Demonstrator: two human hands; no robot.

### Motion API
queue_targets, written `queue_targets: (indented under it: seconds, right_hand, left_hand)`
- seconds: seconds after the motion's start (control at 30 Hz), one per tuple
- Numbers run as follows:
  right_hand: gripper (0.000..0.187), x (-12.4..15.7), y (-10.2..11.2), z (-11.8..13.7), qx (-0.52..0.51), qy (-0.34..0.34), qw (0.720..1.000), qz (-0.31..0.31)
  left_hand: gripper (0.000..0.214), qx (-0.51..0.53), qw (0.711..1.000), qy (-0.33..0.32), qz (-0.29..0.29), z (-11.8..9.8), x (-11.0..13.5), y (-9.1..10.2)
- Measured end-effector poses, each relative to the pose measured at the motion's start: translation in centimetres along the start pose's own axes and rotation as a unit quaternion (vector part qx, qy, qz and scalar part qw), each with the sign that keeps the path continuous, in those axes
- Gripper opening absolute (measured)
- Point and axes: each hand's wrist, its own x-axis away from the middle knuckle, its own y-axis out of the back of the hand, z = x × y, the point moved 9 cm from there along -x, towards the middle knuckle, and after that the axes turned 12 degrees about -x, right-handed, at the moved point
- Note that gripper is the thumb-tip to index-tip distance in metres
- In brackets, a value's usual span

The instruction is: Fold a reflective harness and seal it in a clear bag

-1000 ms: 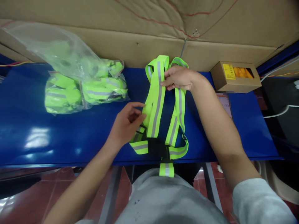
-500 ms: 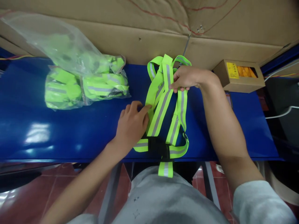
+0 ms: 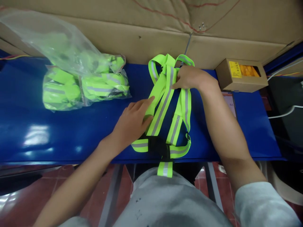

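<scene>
A neon yellow-green reflective harness vest (image 3: 162, 108) with grey stripes lies on the blue table, its straps running away from me. Its black joining piece (image 3: 157, 149) is near the front edge, and one short strap end hangs over that edge. My left hand (image 3: 131, 123) rests at the vest's left strap, fingers stretched and thumb apart, touching the band. Up at the far end, my right hand (image 3: 188, 77) is curled in among the straps, the thumb at the edge of the middle one. Its other fingertips are hidden behind the hand and the webbing.
Clear plastic bags (image 3: 85, 85) packed with similar vests lie at the left. A cardboard box (image 3: 248, 82) with orange contents stands at the back right, with a phone-like screen (image 3: 229, 102) near my right forearm. Cardboard panels (image 3: 153, 36) line the back of the blue table (image 3: 78, 135).
My left hand has straightened its fingers and shifted slightly left along the strap. The right hand's fingers have tucked further in at the far straps. The strap end has moved slightly left.
</scene>
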Motion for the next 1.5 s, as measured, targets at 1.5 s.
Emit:
queue_targets:
  seconds: [1.5]
  right_hand:
    - [0.036, 3.2, -0.3, 6.7, -0.593, 0.122, 0.787, 0.123]
  left_hand:
    - [0.093, 0.541, 0.830, 0.128, 0.052, 1.2, -0.6, -2.1]
